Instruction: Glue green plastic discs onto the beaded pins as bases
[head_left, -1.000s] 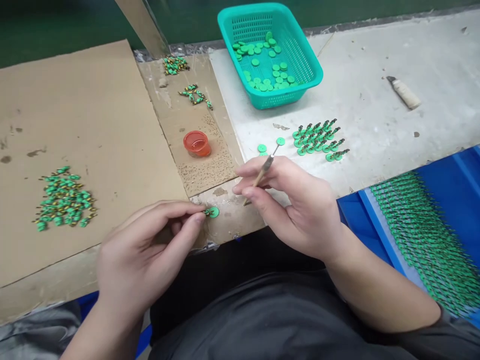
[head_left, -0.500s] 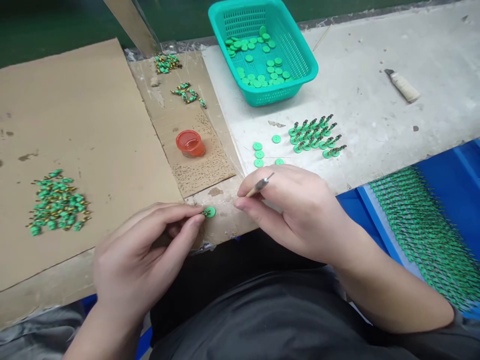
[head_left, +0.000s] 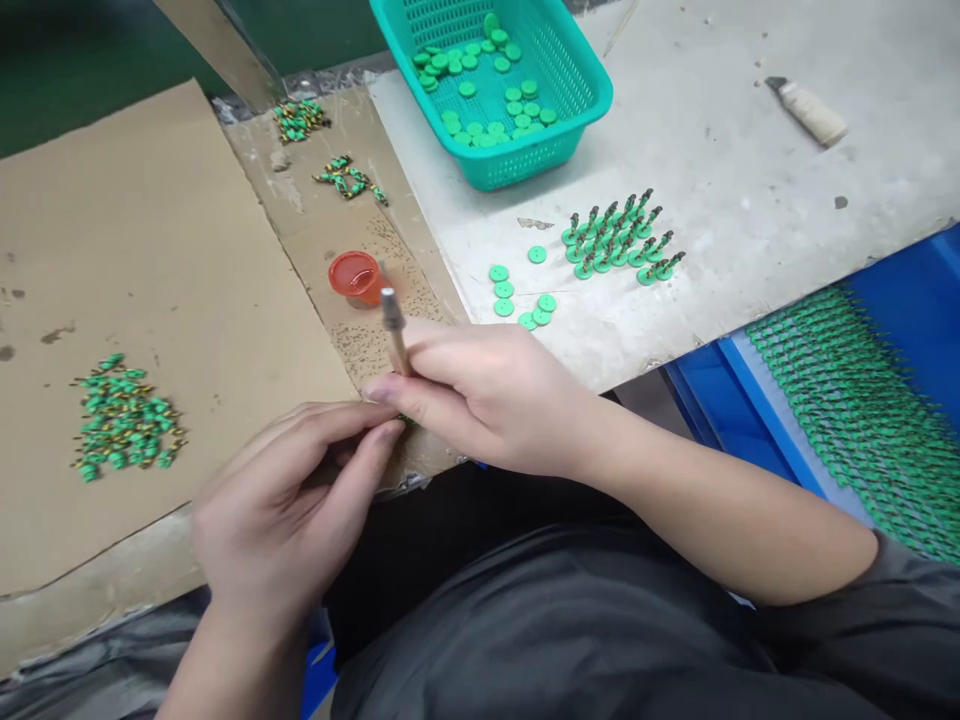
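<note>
My left hand [head_left: 281, 500] is closed, thumb and forefinger pinching a small green figure [head_left: 406, 419] at the bench's front edge. Most of that piece is hidden behind my fingers; its round green base barely shows. Right beside it, my right hand [head_left: 499, 400] is wrapped round a thin wooden-handled tool [head_left: 394, 325] with a grey collar, its collar end pointing up and away. The tool's lower end is hidden by the hand. Just beyond the tool stands a small red cup [head_left: 352, 277] holding liquid. Several loose green discs [head_left: 503, 289] lie beyond my right hand.
A teal basket [head_left: 517, 170] of green discs stands at the back. Figures on disc bases [head_left: 615, 240] stand in rows to its front right. Piles of loose figures [head_left: 127, 420] lie on cardboard at left. A small bottle [head_left: 810, 110] lies at right, above a blue tray [head_left: 750, 400].
My right hand has moved left with the tool, up to my left fingertips, and the tool has tipped more upright. The green disc base, clearly visible before, is now mostly covered.
</note>
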